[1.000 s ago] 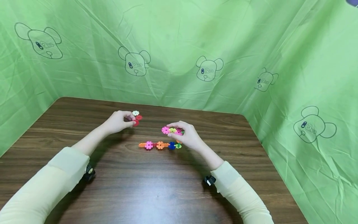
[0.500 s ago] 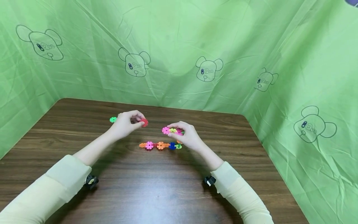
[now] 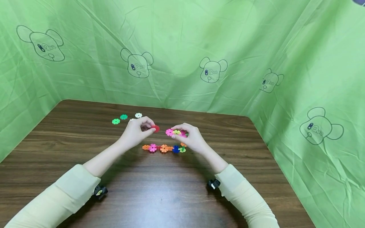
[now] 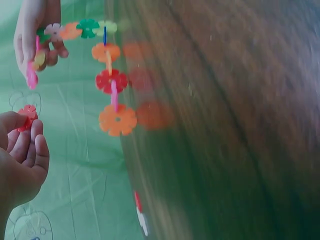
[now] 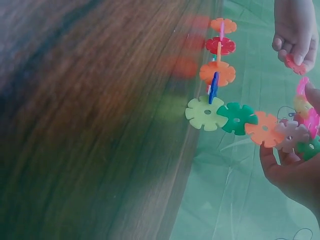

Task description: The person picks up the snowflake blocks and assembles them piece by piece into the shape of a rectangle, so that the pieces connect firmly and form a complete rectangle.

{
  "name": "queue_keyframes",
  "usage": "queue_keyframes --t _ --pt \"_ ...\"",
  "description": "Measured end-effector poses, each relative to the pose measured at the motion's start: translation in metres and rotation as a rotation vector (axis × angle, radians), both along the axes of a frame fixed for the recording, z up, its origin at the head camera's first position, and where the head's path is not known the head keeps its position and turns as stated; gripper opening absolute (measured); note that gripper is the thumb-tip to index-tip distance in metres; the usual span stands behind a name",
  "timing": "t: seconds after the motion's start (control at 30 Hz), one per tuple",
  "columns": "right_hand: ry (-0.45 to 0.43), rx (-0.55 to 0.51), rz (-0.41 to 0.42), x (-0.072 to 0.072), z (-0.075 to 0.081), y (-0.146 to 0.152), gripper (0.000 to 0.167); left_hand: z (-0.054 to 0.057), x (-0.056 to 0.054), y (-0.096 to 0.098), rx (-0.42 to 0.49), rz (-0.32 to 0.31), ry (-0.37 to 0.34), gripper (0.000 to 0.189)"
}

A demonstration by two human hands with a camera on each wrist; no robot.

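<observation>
My left hand (image 3: 137,133) pinches a red flower-shaped interlocking disc (image 3: 156,128) between thumb and fingers, held above the table. Just to its right, my right hand (image 3: 192,137) holds a bent chain of slotted flower discs. The chain's upper run ends in a pink disc (image 3: 169,132) that points toward the red one, with a gap between them. Its lower run reaches left along the table to an orange end disc (image 3: 146,147). In the right wrist view a light green disc (image 5: 206,114) forms a corner, and the right fingers hold the chain around a greyish disc (image 5: 292,136).
Loose discs lie on the wooden table (image 3: 171,190) behind the left hand: a light green one (image 3: 116,121), a darker green one (image 3: 124,117) and a white one (image 3: 138,115). Another pale one is partly hidden by the hand. Green cloth (image 3: 176,88) hangs around the table.
My left hand has lifted the red disc away from the back left and carried it right, near the chain's pink end. The right hand and the chain have stayed almost still.
</observation>
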State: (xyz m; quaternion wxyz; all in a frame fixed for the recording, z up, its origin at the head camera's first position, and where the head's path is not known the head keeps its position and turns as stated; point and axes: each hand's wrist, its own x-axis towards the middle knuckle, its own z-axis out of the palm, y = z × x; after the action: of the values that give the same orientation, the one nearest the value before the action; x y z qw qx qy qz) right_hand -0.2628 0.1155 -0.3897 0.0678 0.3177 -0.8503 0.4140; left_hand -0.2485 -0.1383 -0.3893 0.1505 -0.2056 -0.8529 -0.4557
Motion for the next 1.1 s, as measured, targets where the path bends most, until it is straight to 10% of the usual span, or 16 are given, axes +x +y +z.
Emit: queue_keyframes --t 1.1 --pt "0.005 0.016 -0.011 0.000 -0.001 0.003 0.025 -0.013 0.003 0.025 0.114 -0.007 -0.008 0.010"
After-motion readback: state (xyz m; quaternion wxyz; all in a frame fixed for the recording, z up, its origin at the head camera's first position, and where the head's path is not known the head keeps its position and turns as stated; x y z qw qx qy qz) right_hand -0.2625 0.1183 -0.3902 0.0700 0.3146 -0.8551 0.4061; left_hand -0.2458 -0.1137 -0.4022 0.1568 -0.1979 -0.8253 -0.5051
